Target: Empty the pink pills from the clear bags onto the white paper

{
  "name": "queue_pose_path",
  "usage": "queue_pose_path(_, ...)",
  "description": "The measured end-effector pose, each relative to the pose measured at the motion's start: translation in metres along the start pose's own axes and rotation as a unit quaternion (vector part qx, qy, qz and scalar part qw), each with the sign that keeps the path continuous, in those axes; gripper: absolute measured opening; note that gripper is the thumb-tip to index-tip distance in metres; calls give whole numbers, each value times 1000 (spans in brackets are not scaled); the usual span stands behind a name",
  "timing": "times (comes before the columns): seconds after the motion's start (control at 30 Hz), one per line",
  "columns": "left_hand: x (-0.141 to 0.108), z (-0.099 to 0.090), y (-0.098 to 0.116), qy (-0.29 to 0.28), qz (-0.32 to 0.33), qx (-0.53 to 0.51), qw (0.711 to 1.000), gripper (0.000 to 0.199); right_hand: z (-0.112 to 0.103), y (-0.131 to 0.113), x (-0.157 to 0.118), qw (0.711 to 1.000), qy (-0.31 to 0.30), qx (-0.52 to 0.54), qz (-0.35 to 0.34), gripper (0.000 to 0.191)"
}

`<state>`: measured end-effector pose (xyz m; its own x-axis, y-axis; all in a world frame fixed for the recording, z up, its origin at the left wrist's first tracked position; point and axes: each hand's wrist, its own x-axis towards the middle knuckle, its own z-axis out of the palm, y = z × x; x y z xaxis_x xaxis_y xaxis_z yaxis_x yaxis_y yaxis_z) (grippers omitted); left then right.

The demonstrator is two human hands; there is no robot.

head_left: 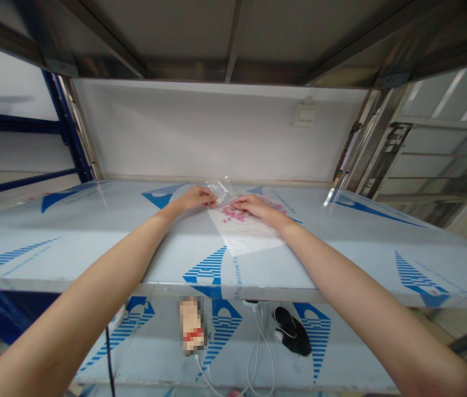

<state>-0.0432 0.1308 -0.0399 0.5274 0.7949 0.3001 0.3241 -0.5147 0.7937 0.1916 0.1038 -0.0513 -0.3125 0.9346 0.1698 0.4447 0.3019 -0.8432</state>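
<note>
My left hand (198, 198) is closed, its fingertips pinching the edge of a clear plastic bag (225, 187) near the back of the shelf. My right hand (253, 205) is just to the right, its fingers drawn together over small pink beads (235, 214). Whatever lies between those fingertips is too small to make out. The beads are scattered on a thin white sheet (250, 240) that lies flat under my right hand and wrist. More pink pieces (277, 205) show behind the right hand, partly hidden by it.
The shelf (92, 242) is covered in blue-printed protective film. Another shelf (225, 44) hangs overhead. Below lie a blurred-out phone-like object (192, 325) on a white cable (253, 353) and a black item (293, 331). A wall switch (306, 114) is at the back.
</note>
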Motion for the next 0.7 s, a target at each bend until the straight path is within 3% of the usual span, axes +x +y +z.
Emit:
queue_pose_path(0.23,-3,2,1,-9,-16,17,1000,19,0,2,1,1000,-11,9,-7,15)
queue_pose_path(0.53,0,9,1,-20,-2,40,999,10,0,-1,-2,999,25,26,8,14)
queue_pose_path(0.7,0,7,3,-3,-7,36,999,9,-6,-4,-3,999,-12,34,9,15)
